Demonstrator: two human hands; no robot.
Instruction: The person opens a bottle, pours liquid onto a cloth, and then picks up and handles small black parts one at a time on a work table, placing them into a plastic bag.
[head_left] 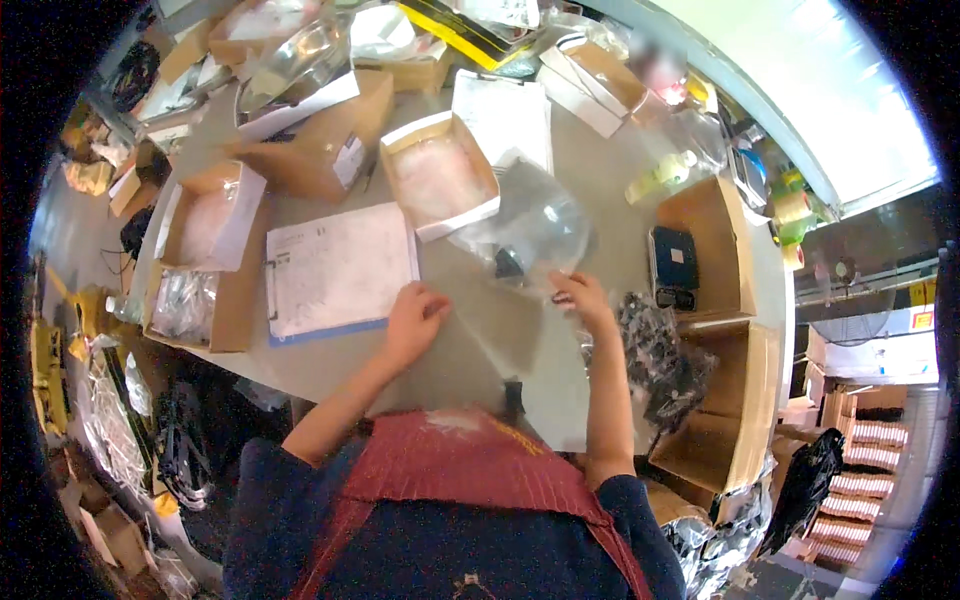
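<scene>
My left hand (416,318) is over the table by the lower right corner of a clipboard with a printed sheet (345,270). Its fingers are curled in; whether anything small is between them is hidden. My right hand (582,298) has its fingers pinched together at the near edge of a clear plastic bag (545,215). Something small seems to be at its fingertips, too blurred to name. Inside or under the bag shows a small black piece (508,265). To the right of that hand lies a heap of small black parts in clear plastic (650,345).
Beyond the bag sits an open white box (440,135) with pinkish-white contents. Cardboard boxes (725,255) line the right edge, one beside a dark device (673,262). A bottle with yellowish liquid (660,178) lies farther back. More boxes (210,215) stand at left.
</scene>
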